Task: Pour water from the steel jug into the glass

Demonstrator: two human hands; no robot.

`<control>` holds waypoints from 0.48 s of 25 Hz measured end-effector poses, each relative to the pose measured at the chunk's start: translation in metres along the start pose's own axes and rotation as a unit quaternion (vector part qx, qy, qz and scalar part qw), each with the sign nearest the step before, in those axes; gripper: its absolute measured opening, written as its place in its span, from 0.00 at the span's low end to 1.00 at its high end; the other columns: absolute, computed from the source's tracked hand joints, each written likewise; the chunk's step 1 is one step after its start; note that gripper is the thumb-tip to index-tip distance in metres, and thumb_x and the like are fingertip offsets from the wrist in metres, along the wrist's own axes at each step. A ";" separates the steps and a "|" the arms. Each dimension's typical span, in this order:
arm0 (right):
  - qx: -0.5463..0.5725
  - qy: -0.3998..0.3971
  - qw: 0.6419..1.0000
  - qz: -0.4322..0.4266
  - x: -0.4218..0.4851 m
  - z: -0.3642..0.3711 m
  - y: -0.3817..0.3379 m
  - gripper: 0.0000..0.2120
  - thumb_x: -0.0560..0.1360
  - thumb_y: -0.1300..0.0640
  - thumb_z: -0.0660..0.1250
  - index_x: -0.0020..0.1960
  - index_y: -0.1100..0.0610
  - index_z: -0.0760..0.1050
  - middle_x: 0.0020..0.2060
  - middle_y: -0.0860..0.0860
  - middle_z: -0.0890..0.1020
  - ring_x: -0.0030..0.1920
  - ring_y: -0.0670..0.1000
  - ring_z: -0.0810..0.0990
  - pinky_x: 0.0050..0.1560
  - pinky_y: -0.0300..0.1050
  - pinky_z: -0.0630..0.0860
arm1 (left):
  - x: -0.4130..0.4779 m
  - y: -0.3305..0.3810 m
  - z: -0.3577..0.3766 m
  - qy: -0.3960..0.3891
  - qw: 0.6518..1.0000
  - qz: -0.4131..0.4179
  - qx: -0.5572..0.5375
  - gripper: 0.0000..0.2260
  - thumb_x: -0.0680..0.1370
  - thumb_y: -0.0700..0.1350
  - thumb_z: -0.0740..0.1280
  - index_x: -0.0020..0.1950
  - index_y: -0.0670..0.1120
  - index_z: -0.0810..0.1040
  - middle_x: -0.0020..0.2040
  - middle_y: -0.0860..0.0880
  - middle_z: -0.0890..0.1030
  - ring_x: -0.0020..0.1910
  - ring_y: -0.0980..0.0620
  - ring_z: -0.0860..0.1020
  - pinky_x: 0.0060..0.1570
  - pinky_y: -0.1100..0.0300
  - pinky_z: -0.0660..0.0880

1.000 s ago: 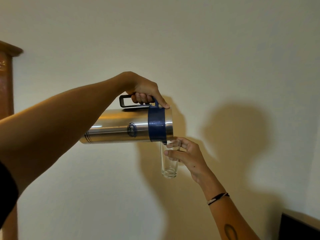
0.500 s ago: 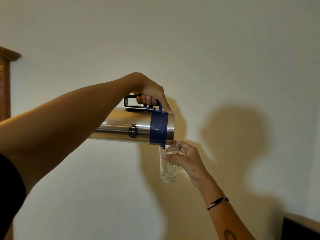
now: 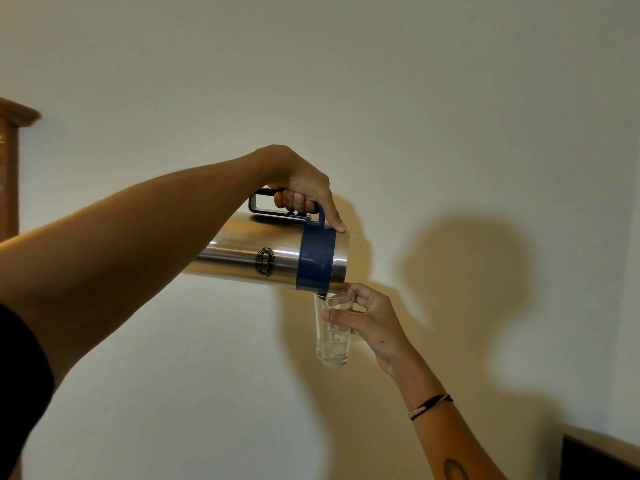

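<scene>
Left hand (image 3: 304,188): fingers curled fully round the handle of the steel jug (image 3: 273,256), thumb on the blue collar. Jug tipped, spout touching the glass rim. Right hand (image 3: 372,323): fingers and thumb closed round the upright glass (image 3: 331,344); a little water in its base.

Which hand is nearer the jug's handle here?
Left. The left hand is wrapped around the handle on top of the tilted jug. The right hand is below the jug's mouth, holding the glass.
</scene>
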State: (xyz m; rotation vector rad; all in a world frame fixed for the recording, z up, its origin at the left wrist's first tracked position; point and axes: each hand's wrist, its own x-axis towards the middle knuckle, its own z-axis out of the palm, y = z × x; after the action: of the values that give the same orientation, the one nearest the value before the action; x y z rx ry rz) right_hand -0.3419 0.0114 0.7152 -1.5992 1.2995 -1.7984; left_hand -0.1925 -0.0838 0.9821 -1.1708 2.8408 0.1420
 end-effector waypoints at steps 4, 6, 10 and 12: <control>-0.007 -0.001 1.000 0.004 -0.002 0.003 -0.003 0.15 0.60 0.49 0.87 0.40 0.37 0.85 0.53 0.50 0.91 0.49 0.46 0.90 0.50 0.44 0.85 | 0.000 0.001 0.000 0.005 1.000 -0.002 0.008 0.29 0.70 0.68 0.79 0.23 0.52 0.68 0.22 0.53 0.63 0.19 0.54 0.59 0.24 0.64 0.59; -0.005 0.001 1.000 0.003 -0.003 0.004 -0.002 0.15 0.59 0.48 0.87 0.39 0.36 0.85 0.53 0.50 0.91 0.50 0.47 0.90 0.53 0.48 0.86 | 0.000 0.003 0.000 0.001 1.000 -0.004 0.016 0.30 0.70 0.68 0.79 0.23 0.52 0.68 0.22 0.53 0.63 0.19 0.54 0.59 0.24 0.64 0.59; -0.007 0.004 1.000 0.003 -0.003 0.006 -0.001 0.15 0.60 0.48 0.87 0.41 0.37 0.85 0.54 0.50 0.91 0.55 0.52 0.90 0.62 0.56 0.85 | 0.000 0.006 0.001 -0.008 1.000 -0.005 0.028 0.29 0.64 0.69 0.80 0.22 0.52 0.68 0.21 0.53 0.63 0.19 0.54 0.59 0.23 0.65 0.60; -0.009 0.003 1.000 0.005 -0.004 0.006 0.000 0.16 0.60 0.48 0.87 0.43 0.37 0.86 0.54 0.51 0.91 0.57 0.53 0.90 0.63 0.57 0.85 | 0.001 0.007 0.002 -0.017 0.999 -0.002 0.032 0.28 0.64 0.69 0.79 0.22 0.52 0.69 0.21 0.53 0.64 0.19 0.55 0.59 0.23 0.65 0.60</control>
State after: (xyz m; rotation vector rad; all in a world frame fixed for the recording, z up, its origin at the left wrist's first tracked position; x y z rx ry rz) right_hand -0.3356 0.0121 0.7126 -1.5943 1.3276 -1.7921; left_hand -0.1982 -0.0790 0.9806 -1.1505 2.7922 0.0704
